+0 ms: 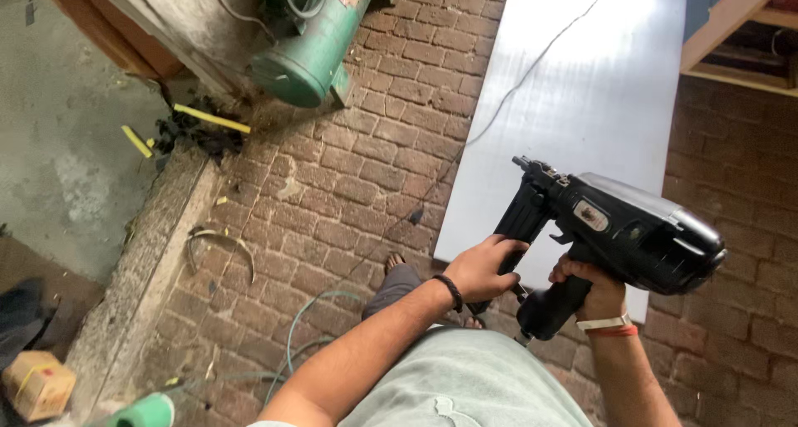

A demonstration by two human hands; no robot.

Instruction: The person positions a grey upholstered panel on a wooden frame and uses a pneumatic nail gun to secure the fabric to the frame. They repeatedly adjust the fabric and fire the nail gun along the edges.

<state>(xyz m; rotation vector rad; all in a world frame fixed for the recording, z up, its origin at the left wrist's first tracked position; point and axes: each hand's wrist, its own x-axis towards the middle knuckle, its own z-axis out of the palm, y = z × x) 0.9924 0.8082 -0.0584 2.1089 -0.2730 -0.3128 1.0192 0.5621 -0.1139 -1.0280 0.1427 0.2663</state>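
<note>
Head view: both hands grasp black nail gun (615, 232); left hand (482, 269) on magazine, right hand (586, 290) clenched around handle.

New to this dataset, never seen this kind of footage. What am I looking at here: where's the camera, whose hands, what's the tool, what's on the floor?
There is no machine here: one camera sits on a person's head and looks down over their chest and arms, so the hands at the bottom are their own.

The right hand grips the handle of a black pneumatic nail gun. The left hand closes around the gun's long magazine, below the nose.

Under them is a brick floor. A large pale flat panel lies on it, with a thin cable running across it. A green air hose loops over the bricks near the person's sandalled foot. At the top stands a green compressor tank. At lower left sits a small cardboard box.
</note>
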